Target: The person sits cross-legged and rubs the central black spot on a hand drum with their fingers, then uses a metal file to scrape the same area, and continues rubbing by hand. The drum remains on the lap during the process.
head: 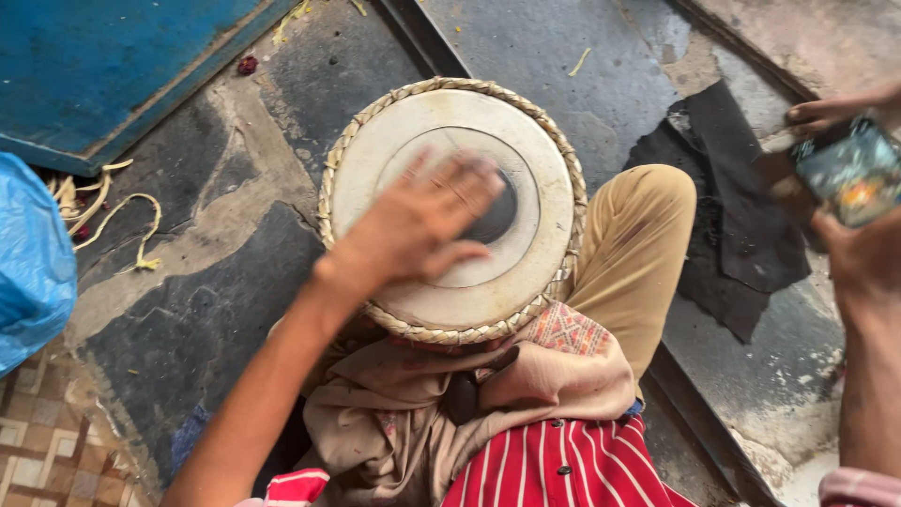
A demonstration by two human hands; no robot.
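A round hand drum point(394, 141) with a pale skin, a dark centre spot and a braided rim rests on my lap against a beige cloth point(526, 376). My left hand point(413, 230) hovers over the drum skin, fingers spread and blurred by motion, with nothing in it. At the right edge my right hand point(859, 258) grips a phone point(854, 174) with a lit screen. Fingers point(826, 113) curl over the phone's top; I cannot tell whose they are.
My tan trouser knee point(638, 235) juts out to the right of the drum. Black cloth scraps point(741, 235) lie on the grey concrete floor. A blue panel point(113, 66) sits at the top left, a blue plastic bag point(33, 263) at the left, with pale cord scraps point(103, 211) nearby.
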